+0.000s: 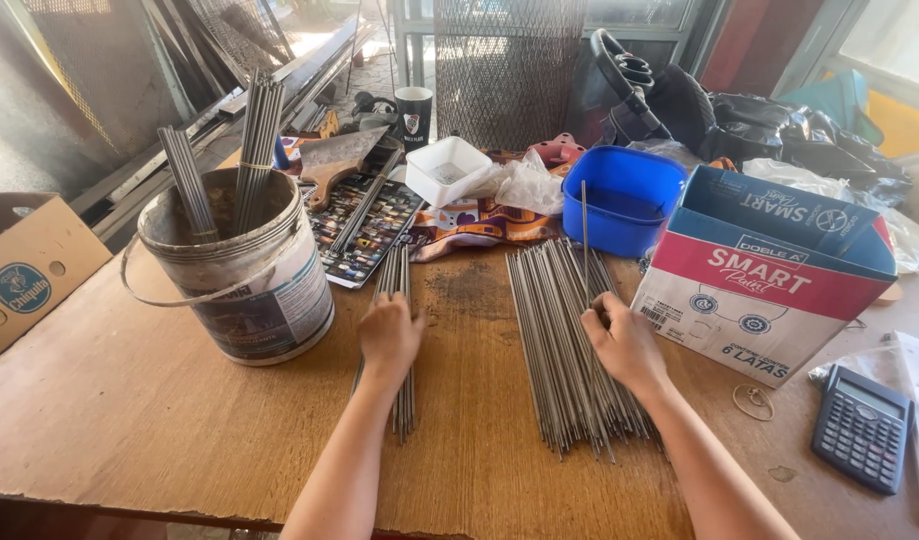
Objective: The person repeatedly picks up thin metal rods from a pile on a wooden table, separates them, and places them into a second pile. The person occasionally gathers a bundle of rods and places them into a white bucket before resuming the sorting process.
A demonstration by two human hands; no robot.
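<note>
My left hand (390,335) lies palm down on a small bundle of thin grey metal rods (398,275) stretched along the wooden table (140,400). My right hand (625,345) rests on a wider spread of the same rods (560,330) and pinches a single rod (584,235) that points up and away from me. Both forearms reach in from the bottom edge.
A dirty white bucket (250,290) with upright rods stands at the left. A blue tub (625,200), a white tray (448,168) and a dark cup (413,112) sit behind. A red-and-blue cardboard box (760,290) and a calculator (862,428) are at the right, a brown box (25,270) at the far left.
</note>
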